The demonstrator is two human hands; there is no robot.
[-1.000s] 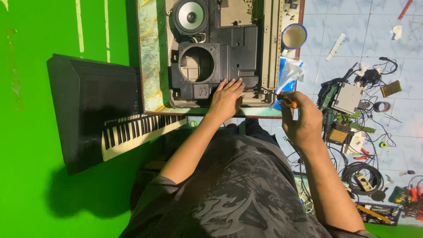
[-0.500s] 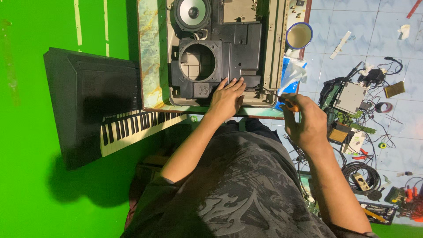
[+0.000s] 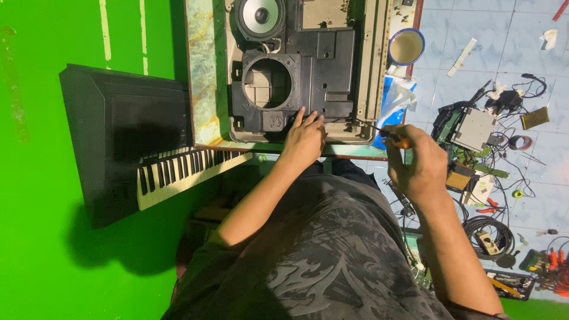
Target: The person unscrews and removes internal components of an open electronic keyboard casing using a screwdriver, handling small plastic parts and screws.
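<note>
An opened speaker cabinet point(image 3: 332, 65) lies flat on a small table point(image 3: 204, 77), with a black plastic baffle holding a round hole point(image 3: 268, 83) and a speaker cone point(image 3: 261, 15) above it. My left hand point(image 3: 303, 137) rests with fingers spread on the baffle's near edge. My right hand point(image 3: 418, 161) is closed on an orange-handled screwdriver point(image 3: 396, 138) whose thin shaft points left toward the cabinet's near right corner.
A black keyboard point(image 3: 142, 154) stands to the left against green flooring. A blue-rimmed cup point(image 3: 406, 46) and a blue-white plastic bag point(image 3: 396, 98) sit at the table's right edge. Circuit boards, cables and tools point(image 3: 492, 136) litter the tiled floor on the right.
The view has shifted slightly. My left hand stays on the baffle's edge, and my right hand still holds the screwdriver near the cabinet's corner.
</note>
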